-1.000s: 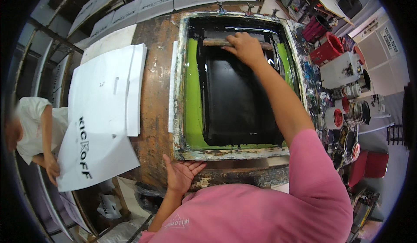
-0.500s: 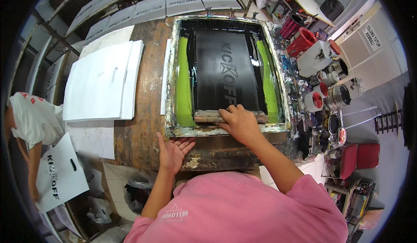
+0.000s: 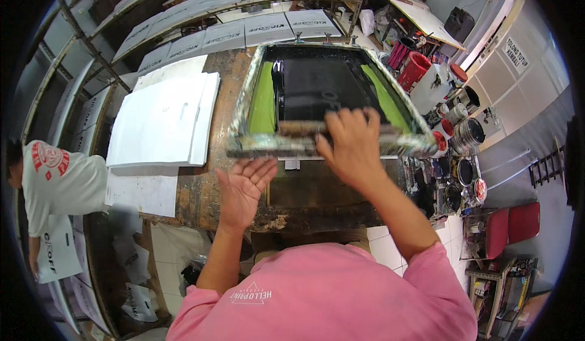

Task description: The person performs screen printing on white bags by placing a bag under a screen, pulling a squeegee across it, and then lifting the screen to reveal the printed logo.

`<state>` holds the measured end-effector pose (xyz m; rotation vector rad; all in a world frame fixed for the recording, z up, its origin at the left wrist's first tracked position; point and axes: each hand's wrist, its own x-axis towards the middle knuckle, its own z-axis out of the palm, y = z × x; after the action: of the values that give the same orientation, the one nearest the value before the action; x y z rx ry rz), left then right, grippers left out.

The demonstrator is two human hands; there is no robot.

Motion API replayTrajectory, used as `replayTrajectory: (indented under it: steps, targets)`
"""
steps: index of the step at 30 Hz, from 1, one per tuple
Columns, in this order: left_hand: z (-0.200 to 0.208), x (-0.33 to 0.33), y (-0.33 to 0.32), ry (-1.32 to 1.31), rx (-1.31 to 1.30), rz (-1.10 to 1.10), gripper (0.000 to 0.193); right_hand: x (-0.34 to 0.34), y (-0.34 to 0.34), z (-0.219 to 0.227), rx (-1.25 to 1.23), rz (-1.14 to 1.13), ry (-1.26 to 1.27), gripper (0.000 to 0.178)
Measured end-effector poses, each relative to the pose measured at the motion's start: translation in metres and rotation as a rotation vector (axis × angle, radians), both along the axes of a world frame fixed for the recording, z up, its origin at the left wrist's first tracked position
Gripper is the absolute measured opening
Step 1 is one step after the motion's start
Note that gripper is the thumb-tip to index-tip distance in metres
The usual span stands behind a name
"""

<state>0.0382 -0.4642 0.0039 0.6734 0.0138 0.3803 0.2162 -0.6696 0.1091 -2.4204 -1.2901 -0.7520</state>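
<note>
A screen-printing frame (image 3: 242, 122) with a paint-crusted rim stands tilted, its near edge raised off the table. Black ink covers the middle of its mesh, with green strips on either side. My right hand (image 3: 353, 149), a little blurred, grips a wooden squeegee (image 3: 300, 128) at the near end of the screen. Palm up and fingers spread, my left hand (image 3: 239, 195) is at the frame's near left edge; whether the fingertips touch it I cannot tell. A bit of white sheet (image 3: 292, 164) shows beneath the frame.
White flat bags (image 3: 155, 122) lie stacked on the wooden table (image 3: 201, 195), left of the frame. Ink pots and a red bucket (image 3: 416, 67) crowd the right. Printed bags (image 3: 266, 29) rest on far racks. At left, another person (image 3: 64, 176) holds a printed bag (image 3: 59, 249).
The frame's near edge has risen from the table. My right hand and the squeegee have gone up with it. The other person's bag has moved left and away.
</note>
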Motion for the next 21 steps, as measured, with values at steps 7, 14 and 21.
replayTrajectory:
  steps: [7,14,21]
  targets:
    - [-0.013,0.063,0.009,0.608,1.759,0.319,0.087,0.066,0.034,0.098,0.166,0.043,-0.211,0.033]
    - [-0.055,0.072,-0.011,0.923,2.104,0.197,0.113,0.1,0.053,0.139,0.223,0.027,-0.212,0.042]
    - [-0.016,0.105,-0.006,0.58,1.678,0.422,0.08,0.116,0.06,0.164,0.202,0.052,-0.141,0.038]
